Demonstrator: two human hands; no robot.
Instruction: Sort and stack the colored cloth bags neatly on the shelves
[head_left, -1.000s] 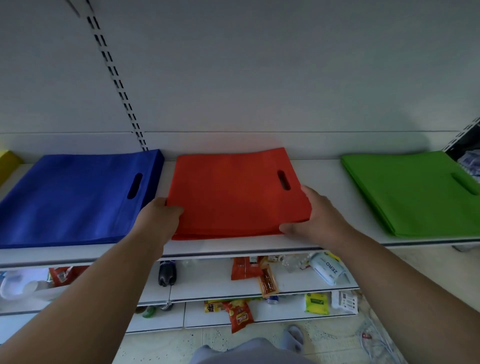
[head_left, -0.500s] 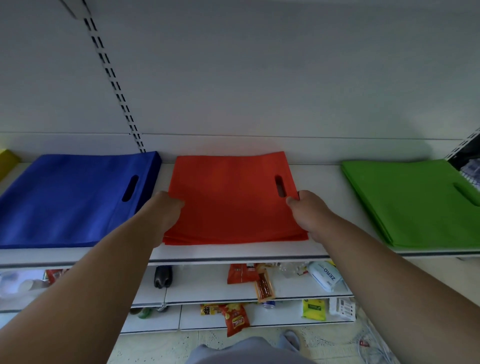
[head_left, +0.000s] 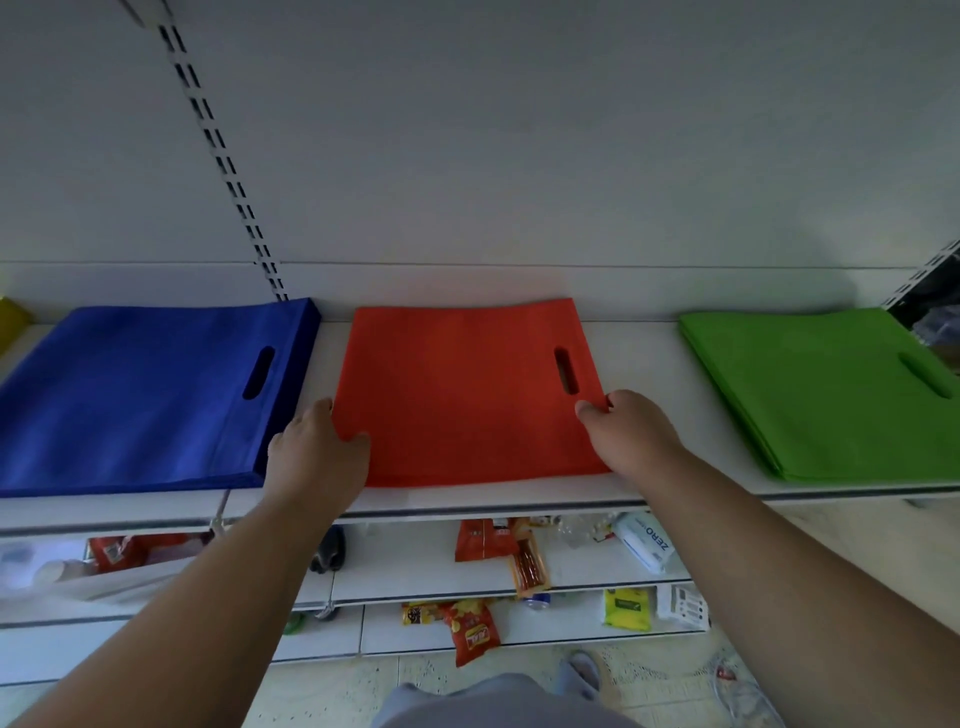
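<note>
A plain pale grey wall panel (head_left: 519, 156) rises behind the white top shelf (head_left: 639, 343), with a slotted metal upright (head_left: 223, 161) running up it to the upper left. Below the shelf edge sit two lower white shelves (head_left: 426, 571) strewn with snack packets (head_left: 470, 631) and a white pack (head_left: 644, 540). Lowest is a speckled light floor (head_left: 332, 691), dimly lit.

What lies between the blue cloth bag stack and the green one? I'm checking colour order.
In the head view, the red cloth bag stack, gripped at its sides by left hand and right hand.
</note>
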